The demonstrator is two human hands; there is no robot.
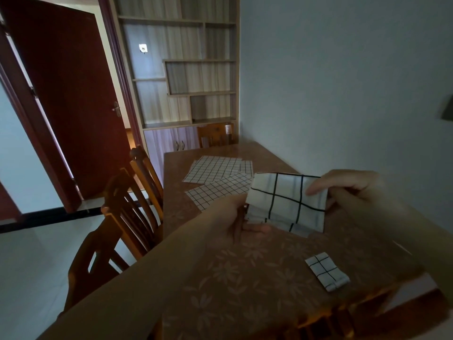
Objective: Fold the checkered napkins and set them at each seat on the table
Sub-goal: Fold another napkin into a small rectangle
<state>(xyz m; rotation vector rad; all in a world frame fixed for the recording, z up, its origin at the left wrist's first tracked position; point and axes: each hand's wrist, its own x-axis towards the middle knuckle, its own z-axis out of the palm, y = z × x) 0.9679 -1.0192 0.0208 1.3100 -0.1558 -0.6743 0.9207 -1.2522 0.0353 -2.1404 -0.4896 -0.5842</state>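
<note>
A white napkin with black check lines [286, 202], folded into a small rectangle, hangs in the air above the table [245, 278]. My left hand [235, 222] pinches its lower left corner. My right hand [348, 187] pinches its upper right edge. Another folded checkered napkin [327, 271] lies flat on the table near the front right. Unfolded checkered napkins [218, 170] lie spread and overlapping at the far end of the table, one of them [215, 192] closer to me.
Wooden chairs [122, 217] stand along the table's left side, and one more chair [215, 134] at the far end. A bare wall runs close along the right. A shelf cabinet [186, 69] and an open red door [73, 99] stand behind.
</note>
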